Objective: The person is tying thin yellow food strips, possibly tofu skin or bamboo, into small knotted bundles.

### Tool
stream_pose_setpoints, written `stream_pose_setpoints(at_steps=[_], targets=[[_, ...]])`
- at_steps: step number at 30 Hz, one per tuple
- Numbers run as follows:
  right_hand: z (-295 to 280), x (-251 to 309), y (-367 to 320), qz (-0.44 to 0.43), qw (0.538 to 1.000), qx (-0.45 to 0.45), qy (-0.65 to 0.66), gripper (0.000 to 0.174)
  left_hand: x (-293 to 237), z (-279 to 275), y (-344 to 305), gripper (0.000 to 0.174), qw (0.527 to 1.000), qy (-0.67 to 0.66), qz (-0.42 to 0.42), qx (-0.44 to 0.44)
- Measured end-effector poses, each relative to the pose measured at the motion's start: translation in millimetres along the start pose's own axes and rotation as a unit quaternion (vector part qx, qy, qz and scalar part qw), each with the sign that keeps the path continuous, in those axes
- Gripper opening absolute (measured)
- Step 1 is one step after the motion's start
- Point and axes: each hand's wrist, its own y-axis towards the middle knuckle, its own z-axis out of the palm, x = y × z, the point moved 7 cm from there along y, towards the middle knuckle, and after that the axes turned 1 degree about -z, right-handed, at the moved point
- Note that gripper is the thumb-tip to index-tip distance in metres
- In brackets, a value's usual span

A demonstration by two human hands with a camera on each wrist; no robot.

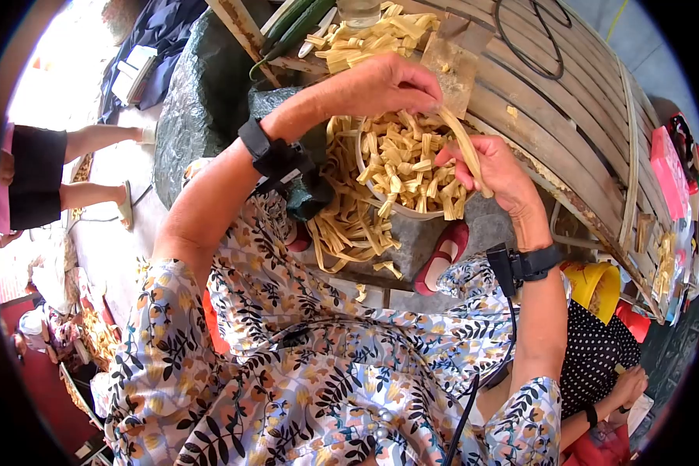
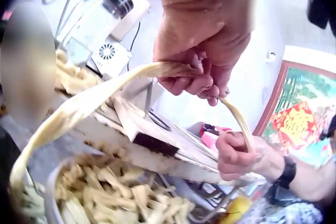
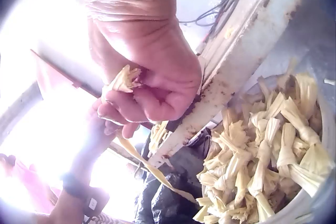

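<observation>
A long pale yellow strip, flat and pliable like tofu skin, runs between both hands. My left hand pinches it with curled fingers; one part trails far to the side in the left wrist view, while another stretches to the right hand. My right hand grips the strip, and a frayed end pokes out of its curled fingers in the right wrist view. Below both hands is a round pale tub, heaped with knotted strips of the same material.
Loose strips hang and lie left of the tub. A slatted wooden bench borders it, bearing a strip pile, a cable and cucumbers by its corner. A dark plastic bag stands left. Other people sit or stand nearby.
</observation>
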Motion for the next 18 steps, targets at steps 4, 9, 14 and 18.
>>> stream_pose_setpoints(at_steps=[4, 9, 14, 18], targets=[[-3, -9, 6, -0.004, 1.0, -0.008, 0.022, 0.022, -20, -2, -7, 0.015, 0.983, 0.147, 0.087, -0.059], [-3, -23, 10, 0.02, 0.999, -0.028, -0.04, 0.022, 4, 5, -8, 0.017, 0.988, 0.122, 0.078, -0.053], [41, 0, 3, -0.001, 0.993, 0.12, 0.01, 0.021, 44, 23, -15, 0.025, 0.986, -0.112, -0.108, 0.062], [10, 14, 16, -0.107, 0.992, -0.006, 0.06, 0.041, 22, 84, -10, 0.035, 0.786, -0.589, -0.129, 0.137]])
